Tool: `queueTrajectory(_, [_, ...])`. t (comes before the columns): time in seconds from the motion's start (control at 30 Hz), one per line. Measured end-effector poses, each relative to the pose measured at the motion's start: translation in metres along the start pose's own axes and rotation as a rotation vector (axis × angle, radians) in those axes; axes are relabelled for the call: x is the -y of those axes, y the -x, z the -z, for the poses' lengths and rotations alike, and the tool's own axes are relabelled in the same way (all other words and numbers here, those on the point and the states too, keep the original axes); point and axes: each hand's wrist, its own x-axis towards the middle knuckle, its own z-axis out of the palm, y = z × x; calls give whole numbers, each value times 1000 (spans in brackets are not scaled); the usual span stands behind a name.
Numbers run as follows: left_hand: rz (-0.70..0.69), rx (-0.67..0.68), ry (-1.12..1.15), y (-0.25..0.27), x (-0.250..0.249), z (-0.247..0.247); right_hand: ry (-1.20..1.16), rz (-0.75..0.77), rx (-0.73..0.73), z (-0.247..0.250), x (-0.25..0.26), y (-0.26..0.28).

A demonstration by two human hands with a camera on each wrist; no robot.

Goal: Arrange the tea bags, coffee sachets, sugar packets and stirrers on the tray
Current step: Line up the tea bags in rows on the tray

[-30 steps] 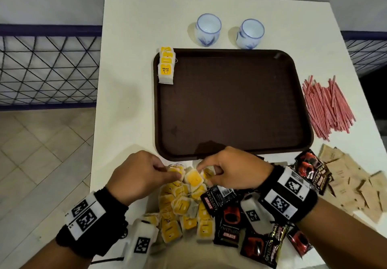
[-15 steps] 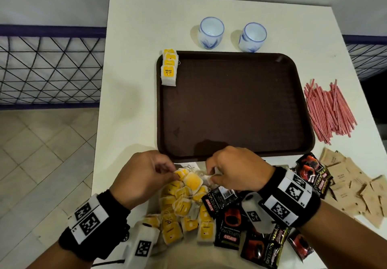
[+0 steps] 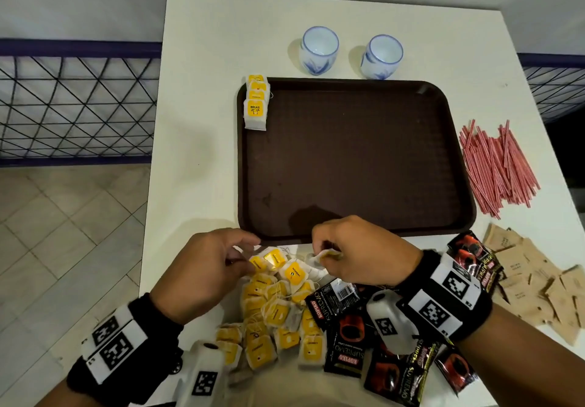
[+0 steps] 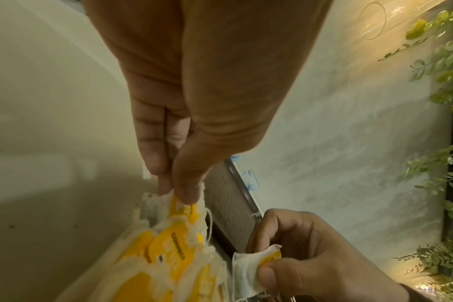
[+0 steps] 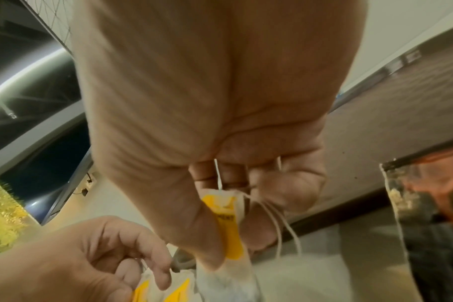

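Note:
A heap of yellow-tagged tea bags (image 3: 275,308) lies on the white table just in front of the brown tray (image 3: 354,159). My left hand (image 3: 202,273) pinches a tea bag (image 4: 186,206) at the heap's far edge between thumb and fingers. My right hand (image 3: 357,254) pinches another tea bag (image 3: 326,254) (image 5: 225,220), its strings hanging loose. A short row of tea bags (image 3: 255,106) stands at the tray's far left corner. Black coffee sachets (image 3: 348,337) lie under my right wrist, brown sugar packets (image 3: 538,280) to the right, red stirrers (image 3: 497,166) beside the tray.
Two white-and-blue cups (image 3: 319,49) (image 3: 381,55) stand behind the tray. The table's left edge (image 3: 155,140) drops to a tiled floor with a wire fence (image 3: 76,106). The rest of the tray floor is bare.
Both hands have stayed at the heap's far edge; the right hand has pulled one tea bag a little away from the pile. The head view shifted slightly.

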Motion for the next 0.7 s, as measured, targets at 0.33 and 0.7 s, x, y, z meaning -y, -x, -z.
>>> queueTrajectory(0.33, [-92, 4, -107, 5, -18, 33, -220, -9, -127, 3, -6, -6])
queueTrajectory(0.7, [-150, -185, 23, -99, -41, 74, -322, 19, -180, 9, -11, -26])
